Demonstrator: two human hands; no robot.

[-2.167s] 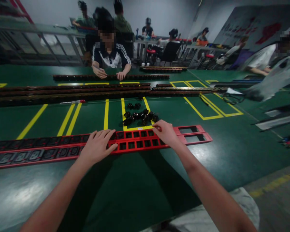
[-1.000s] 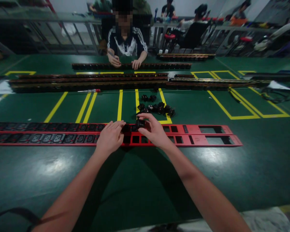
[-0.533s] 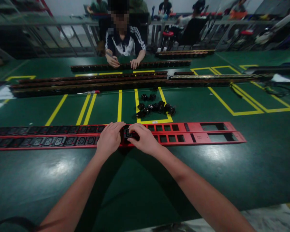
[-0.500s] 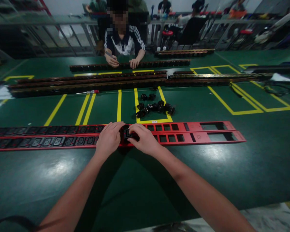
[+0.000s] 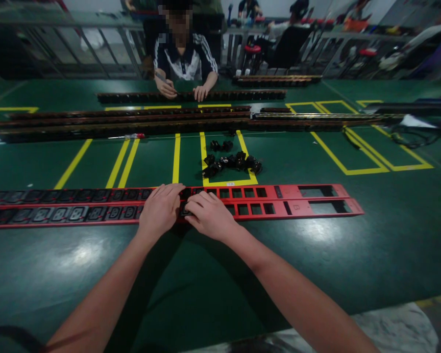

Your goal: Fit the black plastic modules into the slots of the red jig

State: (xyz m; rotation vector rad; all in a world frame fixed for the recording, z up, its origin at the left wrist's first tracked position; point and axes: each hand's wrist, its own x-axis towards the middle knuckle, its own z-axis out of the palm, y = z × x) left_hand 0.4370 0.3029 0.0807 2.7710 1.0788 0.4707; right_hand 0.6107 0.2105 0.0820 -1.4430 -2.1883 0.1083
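Two long red metal rails (image 5: 279, 208) lie side by side across the green table in front of me. Black power sockets (image 5: 97, 214) fill their left part, while square cutouts show on the right. My left hand (image 5: 160, 208) is wrapped over the rails, fingers together and reaching to the far one. Just right of it, my right hand (image 5: 210, 212) has its fingers bent and pressed onto a black socket (image 5: 184, 210) in the near rail. That socket is mostly hidden by the fingers, so how deep it sits in its cutout cannot be seen.
Beyond the rails lies a loose pile of black sockets (image 5: 235, 162) inside yellow tape. Farther back are stacked dark rails (image 5: 132, 120) and a red-handled screwdriver (image 5: 137, 136). A co-worker (image 5: 185, 59) sits opposite, hands at another dark rail (image 5: 242, 95). Black cables (image 5: 413, 135) lie at right.
My right hand has lowered its fingers onto the socket, which was more visible in its grasp before. My left hand stays over the rails. The whole view has shifted slightly.
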